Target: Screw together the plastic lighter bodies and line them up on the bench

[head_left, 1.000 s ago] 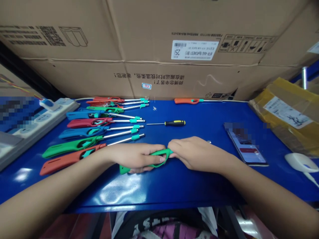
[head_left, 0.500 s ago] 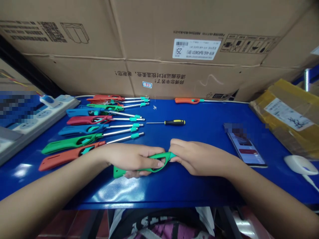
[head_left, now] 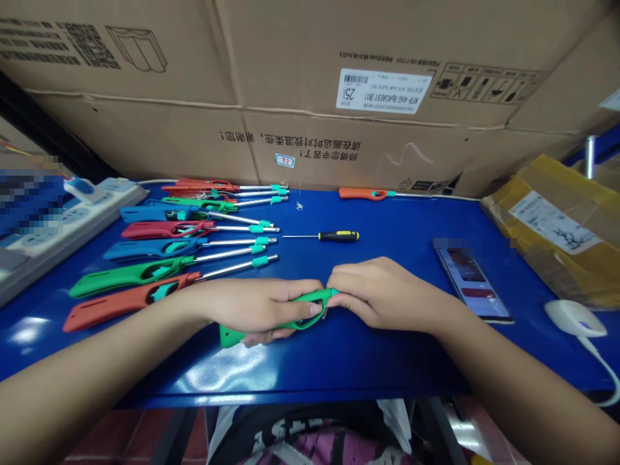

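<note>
Blue table [head_left: 397,361] with lighters [head_left: 159,248], screwdriver [head_left: 339,236], phone [head_left: 472,284]

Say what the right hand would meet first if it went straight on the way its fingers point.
The right hand points left along the table, its fingers already at the end of the green lighter handle; just beyond is the left hand gripping it. Depth looks level.

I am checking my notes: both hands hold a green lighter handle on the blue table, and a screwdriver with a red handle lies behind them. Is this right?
Not quite. The head view shows the screwdriver has a black and yellow handle, not red. The rest holds: left hand and right hand hold the green handle on the blue table.
</note>
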